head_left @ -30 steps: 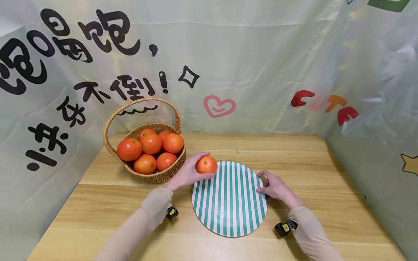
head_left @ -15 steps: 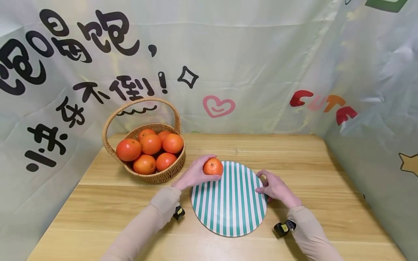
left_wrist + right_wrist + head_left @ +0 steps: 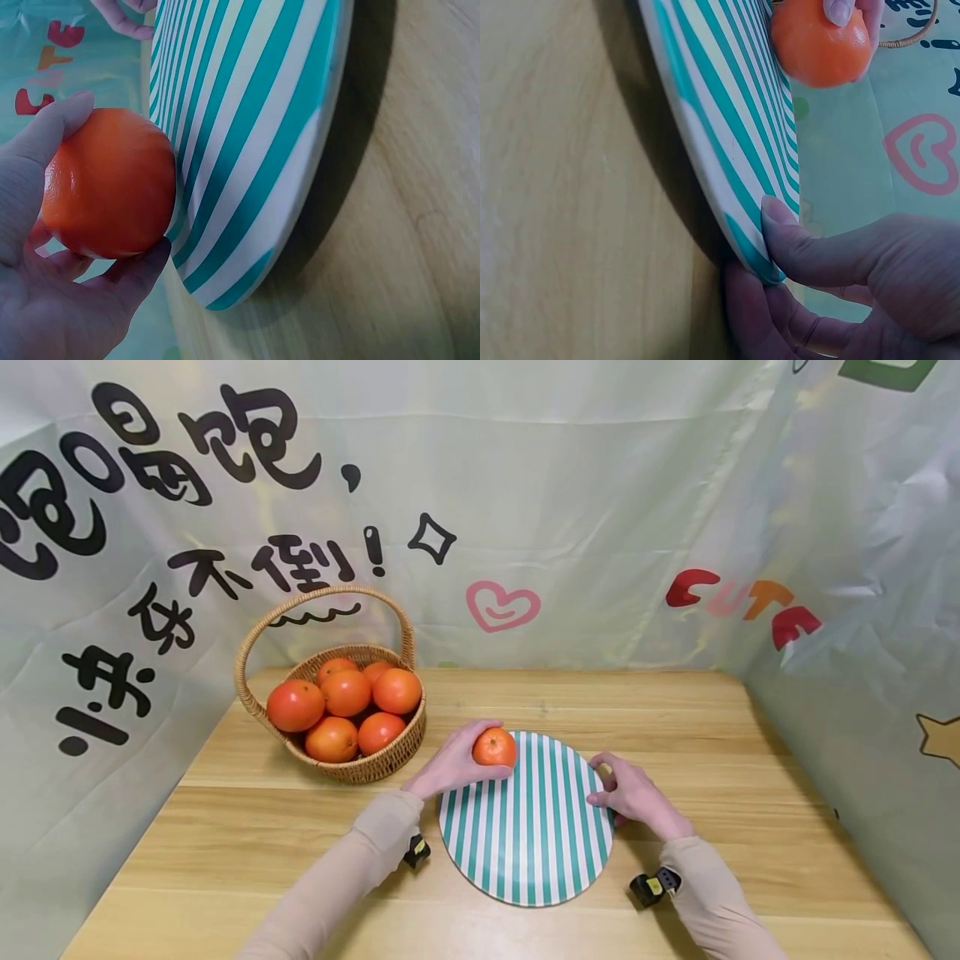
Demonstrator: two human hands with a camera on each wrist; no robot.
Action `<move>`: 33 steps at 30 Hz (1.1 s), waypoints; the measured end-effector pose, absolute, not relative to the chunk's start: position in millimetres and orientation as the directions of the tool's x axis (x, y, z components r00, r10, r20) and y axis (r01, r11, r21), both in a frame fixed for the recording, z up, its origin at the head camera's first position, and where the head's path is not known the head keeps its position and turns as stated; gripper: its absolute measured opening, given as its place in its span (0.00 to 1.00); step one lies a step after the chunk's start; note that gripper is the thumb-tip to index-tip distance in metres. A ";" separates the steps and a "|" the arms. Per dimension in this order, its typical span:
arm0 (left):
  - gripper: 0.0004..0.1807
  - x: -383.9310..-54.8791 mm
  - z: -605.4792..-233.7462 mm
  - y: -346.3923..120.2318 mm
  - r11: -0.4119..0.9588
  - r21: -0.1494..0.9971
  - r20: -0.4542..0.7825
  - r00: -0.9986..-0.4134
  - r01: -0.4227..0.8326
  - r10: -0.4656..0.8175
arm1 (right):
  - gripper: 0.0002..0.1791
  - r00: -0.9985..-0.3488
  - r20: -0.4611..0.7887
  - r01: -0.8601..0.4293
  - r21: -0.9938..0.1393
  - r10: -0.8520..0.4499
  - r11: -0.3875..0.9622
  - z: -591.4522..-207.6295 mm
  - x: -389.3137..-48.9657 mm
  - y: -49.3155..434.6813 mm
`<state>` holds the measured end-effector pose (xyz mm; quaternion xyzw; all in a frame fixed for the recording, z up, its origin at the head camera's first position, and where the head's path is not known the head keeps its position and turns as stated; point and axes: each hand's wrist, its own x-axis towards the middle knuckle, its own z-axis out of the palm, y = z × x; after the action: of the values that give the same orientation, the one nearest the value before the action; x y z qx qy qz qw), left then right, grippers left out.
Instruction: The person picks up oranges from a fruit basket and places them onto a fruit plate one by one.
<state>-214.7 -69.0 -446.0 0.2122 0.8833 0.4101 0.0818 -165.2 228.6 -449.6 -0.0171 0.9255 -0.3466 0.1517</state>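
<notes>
My left hand (image 3: pixel 463 758) grips an orange (image 3: pixel 495 749) between thumb and fingers, over the upper left part of a round plate (image 3: pixel 527 843) with green and white stripes. In the left wrist view the orange (image 3: pixel 112 184) is right at the plate's surface, thumb on one side and fingertips on the other. My right hand (image 3: pixel 633 793) pinches the plate's right rim; in the right wrist view the thumb (image 3: pixel 810 251) lies on top and the curled fingers (image 3: pixel 754 311) are beneath the edge. The plate (image 3: pixel 720 112) casts a shadow on the wood below its rim.
A wicker basket (image 3: pixel 375 766) with a tall handle stands at the back left, holding several oranges (image 3: pixel 347 692). The wooden table (image 3: pixel 225 852) is bounded by printed fabric (image 3: pixel 600 510) at the back and both sides.
My left hand has moved right and slightly toward me, carrying the orange from the plate's left edge further over it. The right hand and the plate have hardly moved.
</notes>
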 end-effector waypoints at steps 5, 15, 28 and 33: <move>0.42 -215.4 -446.4 -67.7 0.566 0.766 0.025 -0.893 0.306 0.450 | 0.26 -0.953 -0.270 0.074 -0.648 -0.137 0.758 -449.3 -165.5 228.9; 0.44 -217.7 -448.9 -67.0 0.589 0.758 -0.012 -0.896 0.281 0.443 | 0.27 -0.952 -0.277 0.085 -0.648 -0.131 0.757 -449.8 -165.1 228.9; 0.45 -216.2 -448.3 -67.4 0.594 0.763 -0.045 -0.896 0.254 0.441 | 0.26 -0.953 -0.276 0.089 -0.653 -0.127 0.752 -450.7 -164.0 228.3; 0.45 -215.9 -447.7 -66.8 0.587 0.766 -0.040 -0.891 0.264 0.453 | 0.27 -0.952 -0.278 0.092 -0.649 -0.124 0.755 -450.0 -164.2 227.8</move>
<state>-215.9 -66.8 -447.7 0.2027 0.8832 0.4067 0.1161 -164.2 227.8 -450.0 -0.0086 0.9240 -0.3499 0.1539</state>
